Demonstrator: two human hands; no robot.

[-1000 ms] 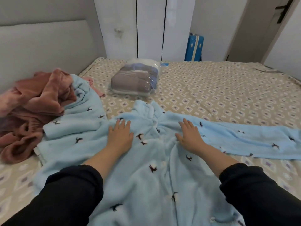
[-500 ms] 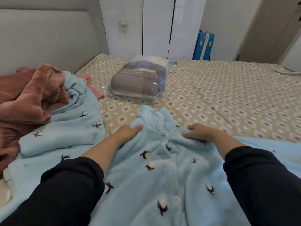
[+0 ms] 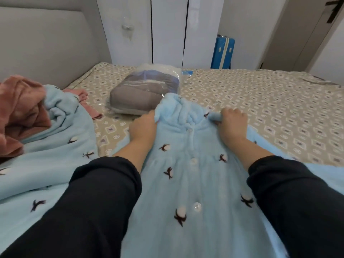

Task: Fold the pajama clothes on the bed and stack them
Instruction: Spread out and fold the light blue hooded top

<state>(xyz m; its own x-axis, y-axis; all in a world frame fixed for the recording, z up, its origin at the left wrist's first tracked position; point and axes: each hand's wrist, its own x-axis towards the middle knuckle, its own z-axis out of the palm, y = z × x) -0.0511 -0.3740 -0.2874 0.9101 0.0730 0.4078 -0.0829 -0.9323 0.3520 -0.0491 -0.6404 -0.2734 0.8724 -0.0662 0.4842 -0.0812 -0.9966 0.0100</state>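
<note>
Pale-blue fleece pajama top spread button-side up on the bed, filling the near centre of the view. Long axis from 12 to 6 o'clock: collar at 12, bunched and lifted a little off the sheet, hem running out of view at 6. Row of white buttons straight down the middle line. Small white cotton bolls on dark stems scattered over the soft nap. More of the same blue fabric trailing off toward 3 o'clock.

At the collar's 9 o'clock side, left hand, fingers curled into the fleece and gripping the shoulder. At the collar's 3 o'clock side, right hand, knuckles up, fingers closed tight round a fold of the top. Black sleeves on both forearms.

At 9 o'clock, second blue garment in the same print, rumpled, touching a pink plush garment heaped at 10. Just beyond the collar, at 12, plastic-wrapped grey bundle lying flat on the patterned sheet. Farther off at 1 o'clock, blue suitcase upright beside white wardrobe doors. Grey padded headboard at 10 to 11.
</note>
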